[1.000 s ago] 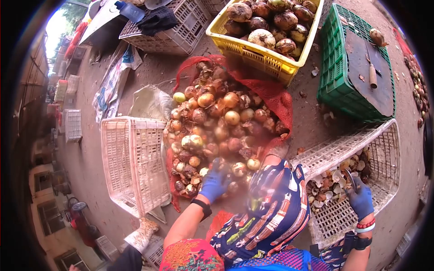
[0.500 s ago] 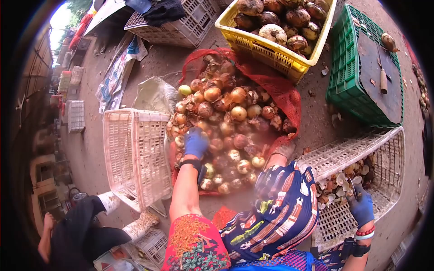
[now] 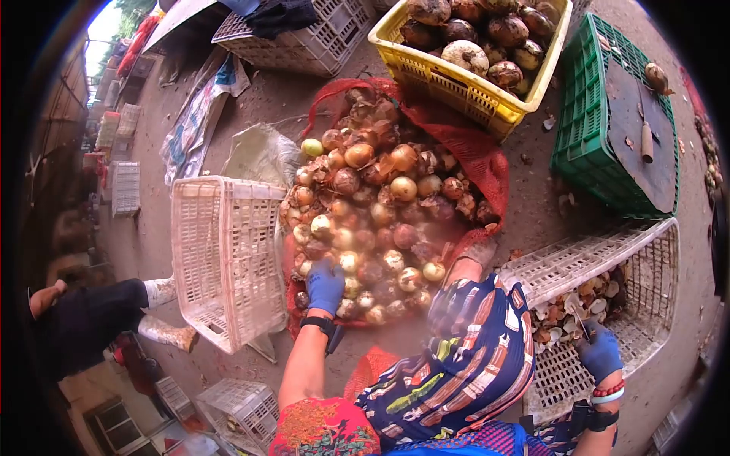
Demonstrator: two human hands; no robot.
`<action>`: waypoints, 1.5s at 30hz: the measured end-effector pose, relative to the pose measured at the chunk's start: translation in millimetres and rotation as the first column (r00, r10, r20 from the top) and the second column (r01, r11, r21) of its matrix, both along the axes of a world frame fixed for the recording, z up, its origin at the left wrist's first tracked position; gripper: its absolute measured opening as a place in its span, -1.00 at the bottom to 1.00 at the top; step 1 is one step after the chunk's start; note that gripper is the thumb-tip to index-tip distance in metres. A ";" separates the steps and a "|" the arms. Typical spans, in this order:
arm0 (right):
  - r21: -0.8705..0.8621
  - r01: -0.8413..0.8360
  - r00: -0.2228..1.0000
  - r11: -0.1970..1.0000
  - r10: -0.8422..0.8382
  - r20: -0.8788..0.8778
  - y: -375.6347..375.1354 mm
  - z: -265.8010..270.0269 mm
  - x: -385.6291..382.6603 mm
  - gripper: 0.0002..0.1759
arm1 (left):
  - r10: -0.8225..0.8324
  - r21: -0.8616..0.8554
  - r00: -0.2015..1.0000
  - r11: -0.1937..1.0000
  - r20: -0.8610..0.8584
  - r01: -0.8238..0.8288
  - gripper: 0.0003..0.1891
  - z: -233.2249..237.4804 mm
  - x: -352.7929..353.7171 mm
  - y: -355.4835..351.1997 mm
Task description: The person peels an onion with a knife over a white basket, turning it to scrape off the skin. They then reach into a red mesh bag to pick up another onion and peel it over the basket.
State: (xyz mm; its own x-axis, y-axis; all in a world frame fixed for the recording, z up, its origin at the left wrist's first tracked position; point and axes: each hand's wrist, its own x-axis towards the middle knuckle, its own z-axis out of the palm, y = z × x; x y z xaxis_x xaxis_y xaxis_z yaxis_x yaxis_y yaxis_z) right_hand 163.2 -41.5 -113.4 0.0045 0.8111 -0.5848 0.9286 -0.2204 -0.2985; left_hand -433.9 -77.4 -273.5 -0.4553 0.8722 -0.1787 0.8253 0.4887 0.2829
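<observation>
My left hand point(image 3: 325, 286), in a blue glove, reaches to the lower left edge of a pile of onions point(image 3: 380, 182) lying on a red mesh bag point(image 3: 487, 171). Its fingers point into the onions, and whether they grip one is hidden. At the right, my right hand point(image 3: 601, 353), also blue-gloved, is closed around a knife point(image 3: 584, 328) whose thin blade points up. That hand hovers over a tipped white crate point(image 3: 646, 304) holding onion skins and trimmings point(image 3: 563, 311).
An upright white crate point(image 3: 228, 262) stands left of the pile. Behind is a yellow crate of onions point(image 3: 456, 80); a green crate point(image 3: 578, 129) with a board and a knife point(image 3: 647, 140) stands right. A person's legs point(image 3: 106, 311) show at far left.
My left hand has moved down and slightly left along the onions. My right hand has shifted slightly left. The person at far left has moved farther left.
</observation>
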 end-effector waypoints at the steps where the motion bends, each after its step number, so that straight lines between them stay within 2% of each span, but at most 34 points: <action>1: -0.018 0.000 1.000 1.000 0.000 0.009 0.8 -0.3 -0.4 -0.62 | -0.096 0.139 0.995 0.986 0.005 0.094 -0.74 -9.3 1.2 18.5; 2: -0.035 0.002 1.000 0.999 -0.002 0.019 1.9 -0.4 -0.9 -0.62 | -0.087 0.067 0.992 0.994 0.088 0.081 -0.63 -17.1 2.6 36.5; 3: -0.032 0.008 1.000 0.999 -0.007 0.026 3.5 0.4 -3.3 -0.61 | -0.060 0.051 0.976 0.997 0.210 0.051 -0.65 -3.4 19.7 66.2; 4: 0.009 -0.003 1.000 1.000 0.003 0.010 1.8 -4.2 -0.5 -0.61 | -0.195 0.163 0.960 0.973 0.199 0.164 -0.67 -17.5 25.1 86.0; 5: 0.051 -0.013 1.000 0.999 0.014 -0.004 -1.5 -12.3 4.1 -0.61 | -0.219 0.158 0.950 0.970 0.223 0.187 -0.65 -24.5 36.2 110.8; 7: 0.072 -0.004 1.000 0.997 0.005 -0.019 -1.7 -13.9 5.1 -0.61 | -0.340 0.254 0.934 0.918 0.114 0.303 -0.62 -34.6 60.3 156.4; 10: 0.054 0.009 1.000 0.999 -0.008 -0.017 2.7 -7.4 -1.9 -0.61 | -0.375 0.156 0.919 0.922 0.122 0.356 -0.57 -44.9 94.4 208.2; 13: 0.101 -0.031 0.999 0.994 0.034 -0.032 0.4 -8.7 -0.7 -0.62 | -0.403 -0.249 0.915 0.883 0.032 0.398 -0.50 -16.2 120.8 225.2; 16: 0.127 -0.037 0.999 0.991 0.040 -0.026 1.7 -4.2 -4.9 -0.63 | -0.509 -0.249 0.860 0.838 -0.036 0.485 -0.47 -6.0 123.5 203.5; 20: 0.103 -0.017 0.998 0.995 0.023 -0.066 3.0 3.5 -8.8 -0.63 | -0.490 -0.347 0.864 0.796 0.115 0.497 -0.49 4.2 107.0 157.2; 22: 0.119 -0.026 0.997 0.993 0.035 -0.074 0.3 1.4 -6.4 -0.65 | -0.496 -0.284 0.868 0.837 -0.032 0.468 -0.52 -20.1 90.5 110.6; 24: 0.151 -0.035 0.997 0.988 0.045 -0.063 -5.1 -1.7 -3.7 -0.68 | -0.390 -0.319 0.911 0.853 0.138 0.413 -0.53 -0.7 77.2 86.7; 27: 0.188 -0.051 0.997 0.981 0.062 -0.049 -9.3 -4.0 -2.6 -0.72 | -0.119 -0.169 0.978 0.975 0.170 0.147 -0.55 -18.2 50.1 30.3; 28: 0.188 -0.062 0.997 0.980 0.071 -0.042 -10.2 -4.6 -1.6 -0.72 | 0.093 -0.204 0.913 0.979 0.398 -0.011 -0.56 -15.0 42.6 27.7; 29: 0.187 -0.074 0.996 0.980 0.081 -0.035 -11.6 -7.3 1.6 -0.73 | 0.292 -0.274 0.754 0.949 0.588 -0.154 -0.57 -11.8 35.3 24.4; 30: 0.187 -0.085 0.995 0.979 0.091 -0.029 -12.5 -8.6 4.6 -0.74 | 0.457 -0.371 0.519 0.890 0.722 -0.267 -0.59 -6.8 30.6 22.7; 31: 0.192 -0.063 0.997 0.979 0.070 -0.028 -12.5 -8.7 6.8 -0.75 | 0.525 -0.428 0.227 0.827 0.820 -0.363 -0.63 0.9 27.5 21.7; 34: 0.169 0.012 0.998 0.985 -0.001 -0.064 -10.1 -3.5 6.6 -0.79 | 0.321 -0.391 -0.233 0.832 0.918 -0.394 -0.59 7.8 22.0 29.4; 35: 0.140 0.043 0.995 0.989 -0.029 -0.098 -5.5 2.3 7.1 -0.80 | 0.292 -0.406 -0.343 0.851 0.893 -0.332 -0.57 11.4 18.9 35.2; 38: 0.135 0.102 0.985 0.986 -0.081 -0.154 -2.4 14.9 4.5 -0.79 | 0.176 -0.348 -0.460 0.881 0.870 -0.322 -0.54 43.5 35.8 58.4; 40: 0.187 0.096 0.987 0.978 -0.069 -0.147 -6.1 17.3 4.7 -0.77 | 0.151 -0.306 -0.475 0.913 0.867 -0.269 -0.46 54.8 40.3 70.4; 41: 0.205 0.082 0.991 0.975 -0.057 -0.124 -8.1 18.8 5.0 -0.75 | 0.151 -0.307 -0.449 0.903 0.881 -0.300 -0.41 60.5 47.3 74.6; 44: 0.252 0.049 0.996 0.966 -0.029 -0.080 -14.0 23.2 5.1 -0.72 | 0.066 -0.242 -0.498 0.924 0.865 -0.297 -0.52 55.4 50.8 76.2; 45: 0.266 0.042 0.996 0.963 -0.020 -0.084 -16.4 23.9 5.7 -0.73 | 0.026 -0.197 -0.471 0.928 0.882 -0.316 -0.53 54.8 57.6 77.5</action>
